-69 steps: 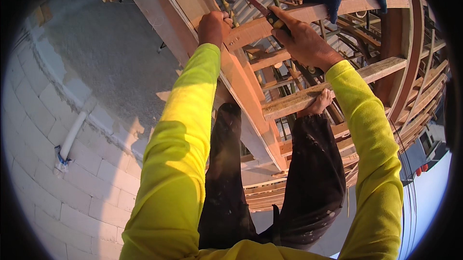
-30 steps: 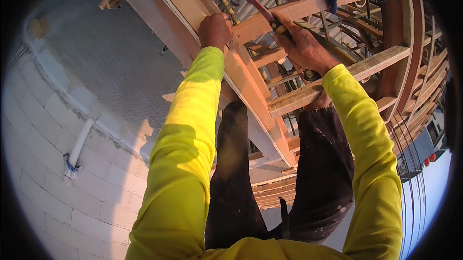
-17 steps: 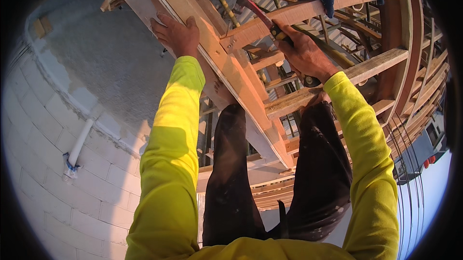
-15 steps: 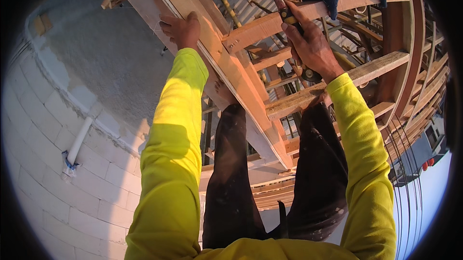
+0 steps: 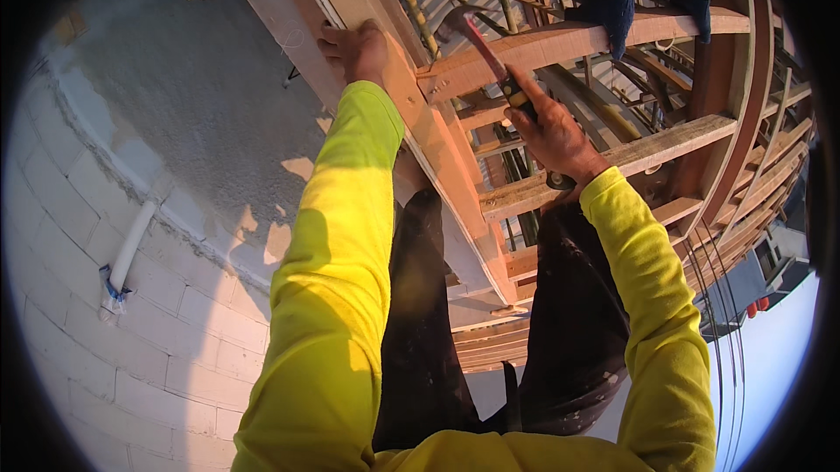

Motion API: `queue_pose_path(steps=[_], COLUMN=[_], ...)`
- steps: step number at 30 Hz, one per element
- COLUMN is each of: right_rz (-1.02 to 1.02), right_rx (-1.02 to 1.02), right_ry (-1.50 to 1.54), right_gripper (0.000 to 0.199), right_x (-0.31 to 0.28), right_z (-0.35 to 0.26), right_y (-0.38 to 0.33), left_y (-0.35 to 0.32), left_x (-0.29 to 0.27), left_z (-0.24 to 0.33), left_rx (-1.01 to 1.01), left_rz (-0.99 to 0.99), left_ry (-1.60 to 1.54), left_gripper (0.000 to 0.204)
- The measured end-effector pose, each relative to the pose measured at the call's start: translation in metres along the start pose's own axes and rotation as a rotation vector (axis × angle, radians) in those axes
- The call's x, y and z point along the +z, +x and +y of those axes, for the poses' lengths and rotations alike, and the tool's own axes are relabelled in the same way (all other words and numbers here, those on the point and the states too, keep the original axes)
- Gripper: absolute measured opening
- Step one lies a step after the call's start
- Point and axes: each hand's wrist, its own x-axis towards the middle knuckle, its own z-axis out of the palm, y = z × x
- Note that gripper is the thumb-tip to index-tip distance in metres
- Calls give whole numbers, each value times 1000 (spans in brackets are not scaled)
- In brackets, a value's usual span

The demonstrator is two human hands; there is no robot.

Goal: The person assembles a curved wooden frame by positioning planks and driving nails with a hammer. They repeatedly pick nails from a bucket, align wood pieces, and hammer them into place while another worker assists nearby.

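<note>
My right hand (image 5: 558, 132) is closed around the black and yellow grip of a claw hammer (image 5: 486, 50) with a red shaft. Its metal head (image 5: 458, 22) is over the far end of the frame, near the joint of a cross beam (image 5: 560, 45) and a long wooden beam (image 5: 422, 122); whether it touches wood I cannot tell. My left hand (image 5: 359, 52) grips the long beam's upper part, fingers curled over its left edge. Both my sleeves are bright yellow. My dark-trousered legs straddle the lower part of the frame.
A person's feet in dark blue socks (image 5: 612, 19) stand on the cross beam. Another crosspiece (image 5: 647, 144) lies nearer me. Bamboo poles and timber show through the gaps below. A pale block wall (image 5: 157, 323) with a white pipe (image 5: 133, 244) is left; dark cables (image 5: 719, 297) hang right.
The hammer's head has come down into full view from the top edge, its shaft now slanting more to the left. My left hand remains on the beam; the whole view has shifted slightly.
</note>
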Motion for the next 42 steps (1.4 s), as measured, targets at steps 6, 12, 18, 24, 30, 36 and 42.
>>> queue_pose_path(steps=[6, 12, 18, 24, 30, 36, 42], right_rz=[126, -130, 388, 45, 92, 337, 52], right_rx=[514, 288, 343, 266, 101, 364, 15], right_ry=[419, 59, 417, 151, -51, 551, -132], right_gripper=[65, 60, 62, 60, 72, 61, 67], right_x=[-42, -12, 5, -25, 45, -17, 44], right_z=[-55, -30, -48, -32, -15, -70, -6], right_y=[33, 7, 26, 11, -12, 38, -16], left_y=[-6, -8, -18, -18, -1, -12, -15], left_x=[0, 3, -8, -3, -3, -7, -8], left_z=[-27, -21, -23, -21, -13, -23, -20], left_rx=[11, 55, 26, 56, 122, 99, 97], left_rz=[-33, -73, -88, -82, -81, -79, -116], left_ry=[-77, -71, -46, -103, -118, -109, -146], left_gripper=[75, 73, 72, 70, 71, 71, 68])
